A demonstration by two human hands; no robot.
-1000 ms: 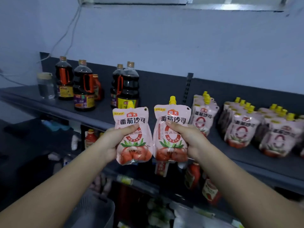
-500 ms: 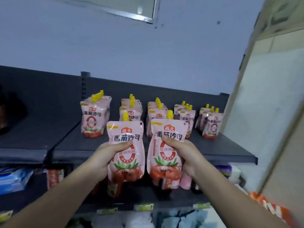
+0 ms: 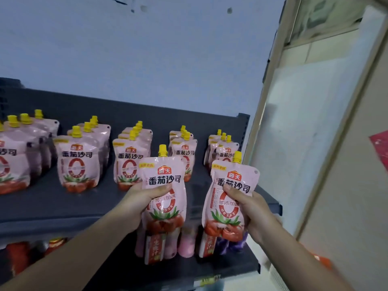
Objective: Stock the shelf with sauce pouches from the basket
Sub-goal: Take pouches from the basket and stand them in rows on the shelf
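Observation:
My left hand (image 3: 138,204) grips a pink tomato sauce pouch (image 3: 163,192) with a yellow cap, held upright in front of the dark shelf (image 3: 63,208). My right hand (image 3: 252,215) grips a second pink pouch (image 3: 230,198), tilted slightly, near the shelf's right end. Both pouches hang in the air before the shelf's front edge. On the shelf stand several rows of the same pouches (image 3: 78,162), each row running front to back. The basket is out of view.
A lower shelf (image 3: 231,267) holds other pouches and bottles (image 3: 153,248) under my hands. A pale wall and door frame (image 3: 315,143) rise right of the shelf's end. Bare shelf surface lies in front of the rows.
The view has swung right along the shelf, leaving the soy sauce bottles behind. Both hands, each holding its pouch, now sit before the right-hand rows, and the pouches are farther apart.

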